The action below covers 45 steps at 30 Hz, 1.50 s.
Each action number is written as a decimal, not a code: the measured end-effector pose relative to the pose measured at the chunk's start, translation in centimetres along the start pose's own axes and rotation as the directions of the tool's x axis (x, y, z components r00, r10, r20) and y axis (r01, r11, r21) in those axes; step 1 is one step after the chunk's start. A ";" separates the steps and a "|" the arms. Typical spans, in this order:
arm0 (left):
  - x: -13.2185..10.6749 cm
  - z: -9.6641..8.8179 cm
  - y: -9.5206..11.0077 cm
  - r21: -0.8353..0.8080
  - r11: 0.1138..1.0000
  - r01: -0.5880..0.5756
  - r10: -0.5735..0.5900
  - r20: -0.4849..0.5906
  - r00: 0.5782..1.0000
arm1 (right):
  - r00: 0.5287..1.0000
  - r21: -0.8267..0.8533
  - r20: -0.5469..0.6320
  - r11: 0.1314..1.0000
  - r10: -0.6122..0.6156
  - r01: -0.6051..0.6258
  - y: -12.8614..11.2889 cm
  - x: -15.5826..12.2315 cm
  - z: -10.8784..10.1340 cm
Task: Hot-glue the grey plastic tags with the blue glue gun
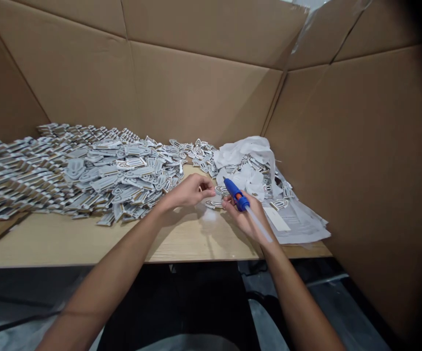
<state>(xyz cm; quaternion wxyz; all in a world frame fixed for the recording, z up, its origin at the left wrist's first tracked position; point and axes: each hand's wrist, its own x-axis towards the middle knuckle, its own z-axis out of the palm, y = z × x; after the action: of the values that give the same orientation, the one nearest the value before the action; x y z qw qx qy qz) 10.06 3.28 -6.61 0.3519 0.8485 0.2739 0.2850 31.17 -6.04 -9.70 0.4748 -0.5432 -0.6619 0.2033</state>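
Observation:
My right hand is closed round a blue glue gun with an orange trigger and a clear glue stick sticking out of its back toward me. Its nozzle points away from me, at a small grey and white patch lying on the wooden table. My left hand is curled, with its fingertips pinched together right beside that patch. Whether the fingers grip the patch or only touch it is hidden.
A large heap of grey and white patches covers the left and back of the table. White crumpled plastic and paper sheets with more patches lie at the right. Cardboard walls enclose the back and right side.

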 end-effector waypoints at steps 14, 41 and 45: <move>0.1 1.7 -1.2 0.017 0.997 0.072 -0.072 -0.005 0.997 | 0.992 -0.125 -0.125 0.992 0.001 -0.017 1.0 0.5 -0.9; 0.5 4.1 -3.4 0.127 0.979 0.160 -0.137 -0.172 0.975 | 0.992 -0.184 -0.119 0.981 0.037 -0.059 1.6 0.8 -2.0; 0.2 4.3 -2.2 -0.131 0.981 0.146 -0.174 -0.233 0.957 | 0.990 -0.103 -0.135 0.993 0.035 -0.049 1.8 1.0 -1.8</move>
<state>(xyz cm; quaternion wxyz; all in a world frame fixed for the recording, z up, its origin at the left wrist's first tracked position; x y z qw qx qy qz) 12.54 2.89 -10.76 0.3847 0.7610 0.3663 0.3724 33.73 -4.95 -9.83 0.4838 -0.5939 -0.6271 0.1411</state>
